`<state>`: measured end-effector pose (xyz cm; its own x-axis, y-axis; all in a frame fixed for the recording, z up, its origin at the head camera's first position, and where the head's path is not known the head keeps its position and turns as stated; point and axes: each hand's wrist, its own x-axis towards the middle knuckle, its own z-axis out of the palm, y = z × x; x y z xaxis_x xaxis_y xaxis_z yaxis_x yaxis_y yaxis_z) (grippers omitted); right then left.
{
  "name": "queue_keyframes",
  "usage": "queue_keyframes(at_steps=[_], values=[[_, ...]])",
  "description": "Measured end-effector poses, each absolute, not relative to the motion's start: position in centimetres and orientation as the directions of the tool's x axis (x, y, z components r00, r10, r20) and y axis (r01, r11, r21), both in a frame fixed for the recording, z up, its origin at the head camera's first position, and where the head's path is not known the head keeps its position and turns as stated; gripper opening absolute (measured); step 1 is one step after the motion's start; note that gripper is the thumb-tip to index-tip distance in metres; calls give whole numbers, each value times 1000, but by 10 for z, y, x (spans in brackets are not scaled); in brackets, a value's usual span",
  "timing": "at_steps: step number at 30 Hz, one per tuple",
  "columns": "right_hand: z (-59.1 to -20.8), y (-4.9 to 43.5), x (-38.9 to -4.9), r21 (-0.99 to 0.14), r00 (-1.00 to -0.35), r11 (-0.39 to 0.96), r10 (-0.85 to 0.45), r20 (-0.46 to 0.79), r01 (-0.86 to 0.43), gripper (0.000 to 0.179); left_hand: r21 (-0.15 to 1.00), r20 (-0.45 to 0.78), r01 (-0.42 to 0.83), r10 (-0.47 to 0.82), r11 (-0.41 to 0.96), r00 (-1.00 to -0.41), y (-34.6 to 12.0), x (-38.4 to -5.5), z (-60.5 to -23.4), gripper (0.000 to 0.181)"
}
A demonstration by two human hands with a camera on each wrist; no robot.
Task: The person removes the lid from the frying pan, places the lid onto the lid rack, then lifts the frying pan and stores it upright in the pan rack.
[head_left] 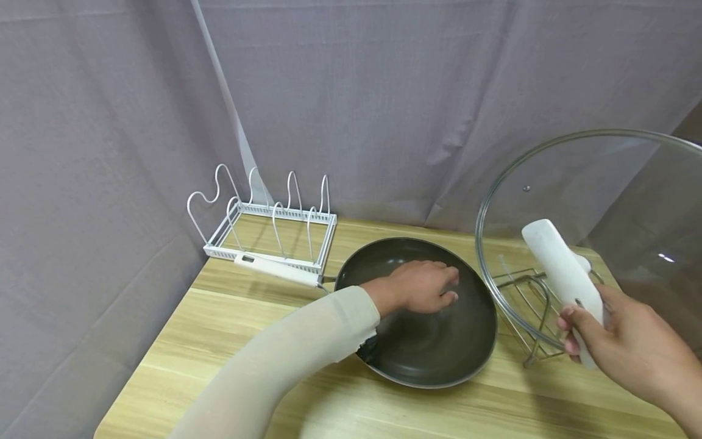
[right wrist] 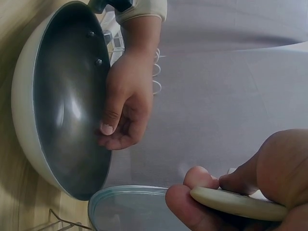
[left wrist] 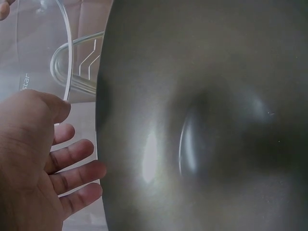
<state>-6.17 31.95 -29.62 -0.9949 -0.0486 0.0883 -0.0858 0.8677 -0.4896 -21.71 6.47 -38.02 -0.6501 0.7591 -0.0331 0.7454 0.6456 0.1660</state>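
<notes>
A deep frying pan (head_left: 439,347) with a dark inside and pale outside stands on the table, its white handle (head_left: 280,271) pointing left. My left hand (head_left: 422,285) hovers over the pan, fingers loosely bent and holding nothing; in the left wrist view that hand (left wrist: 29,159) appears beside the rim. On the right, my right hand (head_left: 636,335) grips the long white handle (head_left: 559,262) of a large round glass lid (head_left: 510,201). The lid is raised and tilted, apart from the pan. In the right wrist view, fingers wrap around the lid handle's end (right wrist: 240,204).
A white rack (head_left: 219,252) with upright wire loops stands at the back left, close to the pan's handle. Behind the glass lid, a metal wire stand (head_left: 531,360) sits on the wooden table (head_left: 203,341). Grey curtains (head_left: 384,122) hang at the back and sides.
</notes>
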Motion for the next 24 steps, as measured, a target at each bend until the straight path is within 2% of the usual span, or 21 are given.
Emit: queue_keyframes(at_steps=[24], values=[[-292,326,-59,-497,-986,863,-10,166,-92,21,135,-15,766,774,628,-633,72,-220,-384,31]])
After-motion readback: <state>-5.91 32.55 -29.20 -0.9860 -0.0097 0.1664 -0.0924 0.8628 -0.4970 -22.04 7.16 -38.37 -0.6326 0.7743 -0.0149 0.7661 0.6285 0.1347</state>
